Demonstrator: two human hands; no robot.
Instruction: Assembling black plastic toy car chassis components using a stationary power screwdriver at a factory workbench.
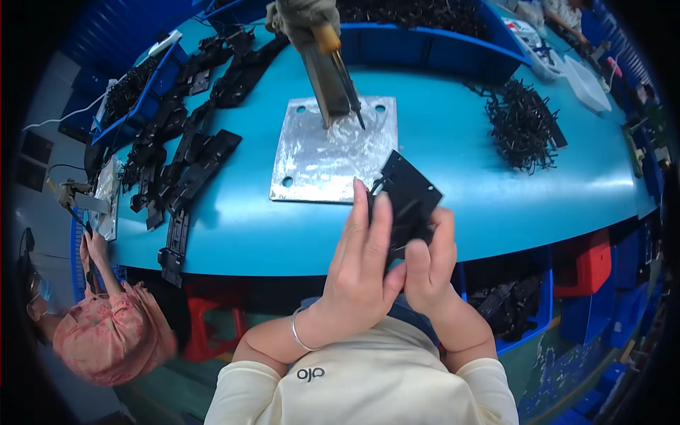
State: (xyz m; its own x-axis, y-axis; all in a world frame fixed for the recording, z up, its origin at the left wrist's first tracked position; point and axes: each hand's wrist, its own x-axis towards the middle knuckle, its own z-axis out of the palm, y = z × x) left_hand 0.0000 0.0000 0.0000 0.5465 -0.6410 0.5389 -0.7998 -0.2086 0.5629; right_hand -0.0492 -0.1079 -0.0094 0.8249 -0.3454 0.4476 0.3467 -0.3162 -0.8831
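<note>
Both my hands hold one flat black plastic part (pixel 407 195) at the near edge of the blue table (pixel 467 184). My left hand (pixel 360 265) wraps the part's left side with its fingers stretched up along it. My right hand (pixel 432 265) pinches its lower right side. A silver bracelet (pixel 301 334) sits on my left wrist. Just beyond the part lies a square metal plate (pixel 319 159) with corner holes, and an upright metal post (pixel 327 81) with a wooden-handled tool stands on it.
Several stacked black plastic parts (pixel 188 152) lie along the table's left side. A heap of small black clips (pixel 523 124) sits at the right. Blue bins (pixel 425 35) of parts line the far edge. Another person (pixel 106 333) in pink sits at lower left. A red stool (pixel 584 262) stands under the table.
</note>
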